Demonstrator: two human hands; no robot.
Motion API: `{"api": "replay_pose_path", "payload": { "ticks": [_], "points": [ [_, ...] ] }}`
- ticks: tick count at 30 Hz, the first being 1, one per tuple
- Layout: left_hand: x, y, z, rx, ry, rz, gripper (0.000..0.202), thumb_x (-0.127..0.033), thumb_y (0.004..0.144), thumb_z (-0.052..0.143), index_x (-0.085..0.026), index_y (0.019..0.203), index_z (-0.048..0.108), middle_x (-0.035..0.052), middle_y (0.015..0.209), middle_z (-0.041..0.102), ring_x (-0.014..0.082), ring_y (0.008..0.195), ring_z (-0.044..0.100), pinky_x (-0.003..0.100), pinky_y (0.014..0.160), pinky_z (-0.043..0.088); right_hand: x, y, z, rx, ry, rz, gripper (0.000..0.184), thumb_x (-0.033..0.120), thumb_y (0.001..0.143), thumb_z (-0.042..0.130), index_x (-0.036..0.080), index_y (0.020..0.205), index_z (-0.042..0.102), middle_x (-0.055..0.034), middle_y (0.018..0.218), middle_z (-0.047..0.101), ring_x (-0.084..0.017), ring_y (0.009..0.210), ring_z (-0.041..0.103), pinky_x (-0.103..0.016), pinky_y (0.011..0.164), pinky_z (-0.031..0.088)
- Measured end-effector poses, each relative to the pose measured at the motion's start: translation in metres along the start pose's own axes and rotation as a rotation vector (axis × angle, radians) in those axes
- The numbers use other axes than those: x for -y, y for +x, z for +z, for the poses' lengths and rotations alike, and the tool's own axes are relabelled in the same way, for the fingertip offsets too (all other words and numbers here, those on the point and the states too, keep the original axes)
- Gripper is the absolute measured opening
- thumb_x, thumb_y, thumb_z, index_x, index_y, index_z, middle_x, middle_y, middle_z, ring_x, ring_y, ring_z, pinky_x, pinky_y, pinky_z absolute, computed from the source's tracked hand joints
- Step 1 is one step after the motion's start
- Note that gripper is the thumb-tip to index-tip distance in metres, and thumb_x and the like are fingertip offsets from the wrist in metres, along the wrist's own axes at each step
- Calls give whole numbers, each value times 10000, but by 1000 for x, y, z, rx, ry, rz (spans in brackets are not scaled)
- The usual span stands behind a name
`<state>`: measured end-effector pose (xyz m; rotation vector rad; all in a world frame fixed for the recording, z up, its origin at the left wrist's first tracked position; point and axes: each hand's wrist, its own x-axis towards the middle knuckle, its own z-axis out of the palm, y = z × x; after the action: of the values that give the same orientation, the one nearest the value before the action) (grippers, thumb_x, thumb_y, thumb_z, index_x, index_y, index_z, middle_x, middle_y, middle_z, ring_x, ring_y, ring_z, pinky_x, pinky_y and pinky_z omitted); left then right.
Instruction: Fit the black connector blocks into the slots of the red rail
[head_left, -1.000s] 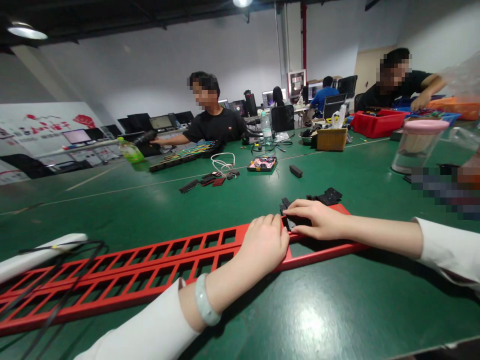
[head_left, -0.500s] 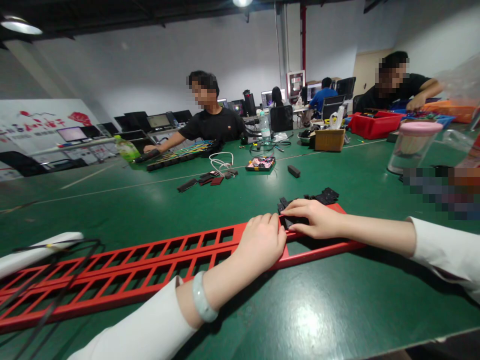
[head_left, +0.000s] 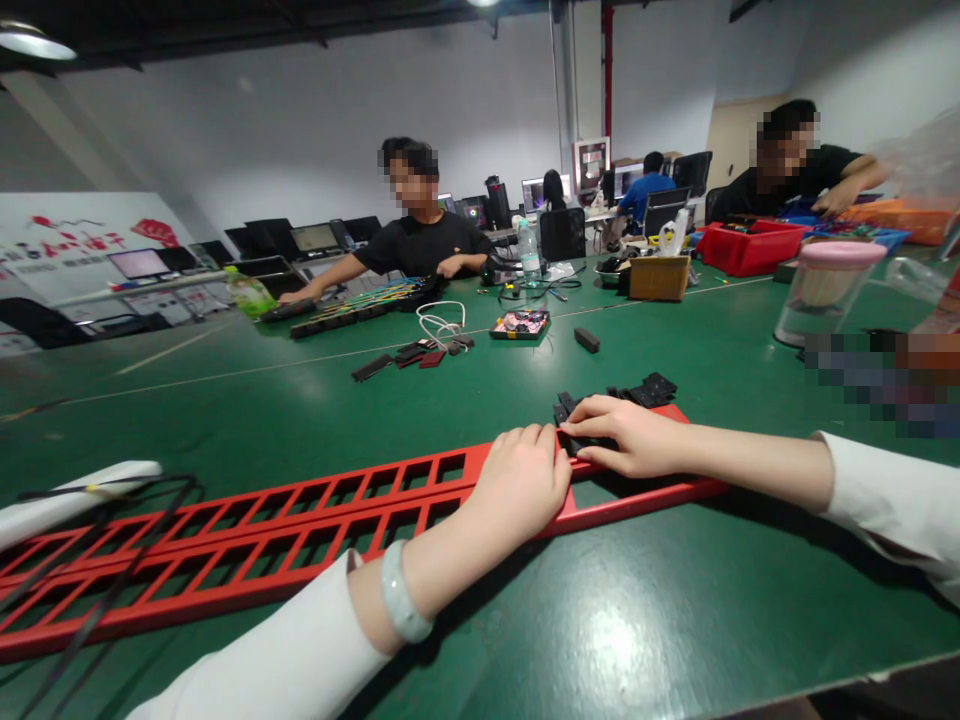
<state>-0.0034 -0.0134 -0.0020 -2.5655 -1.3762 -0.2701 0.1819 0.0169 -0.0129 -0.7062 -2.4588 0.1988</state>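
On the green counter (head_left: pixel 675 600), my left hand (head_left: pixel 525 485) curls its grip shut atop the red slotted frame (head_left: pixel 300 520) while my right hand (head_left: pixel 626 440), grip flat and open, presses a black clip (head_left: pixel 581 445) into the frame's end; seating it likely needs a firm push.

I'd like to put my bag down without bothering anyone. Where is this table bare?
Bare green table lies between the red rack and the near edge, and again beyond the rack up to the small black pieces. It is crowded at the rack's right end, where left hand, right hand and black parts meet.
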Motion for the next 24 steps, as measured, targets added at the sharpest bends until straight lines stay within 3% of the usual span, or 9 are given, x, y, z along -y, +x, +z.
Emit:
{"api": "replay_pose_path", "payload": {
  "ticks": [11,17,24],
  "points": [
    [1,1,2,-6,6,3,292,-237,894,324,-95,1025,543,120,938,603,223,905,561,361,831,411,0,1,-3,99,-143,-103,305,232,858,439,111,1097,584,-157,1053,572,-220,982,534,-366,844,463],
    [1,2,1,1,10,7,260,-237,886,341,-112,950,559,107,895,604,212,843,568,351,798,422,5,0,-1,108,-227,-129,359,322,876,412,79,1081,580,-190,1014,592,-247,967,546,-391,823,467],
    [2,1,4,-2,19,5,279,-237,885,340,-107,1025,543,118,939,604,223,912,559,360,827,412,6,0,4,93,-356,-185,438,392,873,402,50,1085,576,-199,986,624,-255,963,560,-409,855,451]
  ]
}}
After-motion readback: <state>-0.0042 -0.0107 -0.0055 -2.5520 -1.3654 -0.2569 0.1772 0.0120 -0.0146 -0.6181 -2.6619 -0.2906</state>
